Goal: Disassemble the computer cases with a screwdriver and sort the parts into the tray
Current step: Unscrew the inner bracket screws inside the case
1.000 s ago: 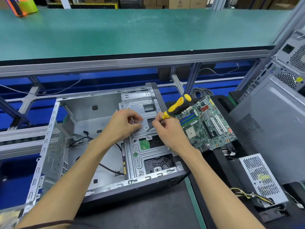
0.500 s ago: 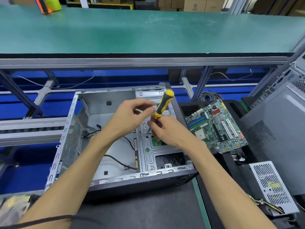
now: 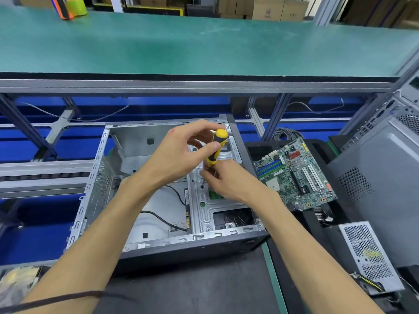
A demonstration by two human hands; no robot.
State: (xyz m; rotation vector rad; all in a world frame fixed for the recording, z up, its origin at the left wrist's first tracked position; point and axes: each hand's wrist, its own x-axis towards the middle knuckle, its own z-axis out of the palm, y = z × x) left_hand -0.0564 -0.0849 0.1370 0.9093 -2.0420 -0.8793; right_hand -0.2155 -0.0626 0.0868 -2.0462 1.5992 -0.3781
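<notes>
The screwdriver (image 3: 216, 147) tip was hidden behind the right hand (image 3: 229, 181), whose curled fingers pinched its lower shaft. The left hand (image 3: 181, 152) closed its grip around the yellow handle just above, over the open computer case (image 3: 158, 242).

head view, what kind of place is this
Likely an electronics teardown or recycling workshop: a green bench on an aluminium frame, an open case being unscrewed, a pulled motherboard in a tray, and cartons behind.

Screwdriver (image 3: 216, 148) tip: hidden from you behind your right hand (image 3: 229, 181).
Power supply (image 3: 371, 257) cables: cut off at the right edge.
Bottom-left clutter (image 3: 15, 284): too blurred to tell.
</notes>
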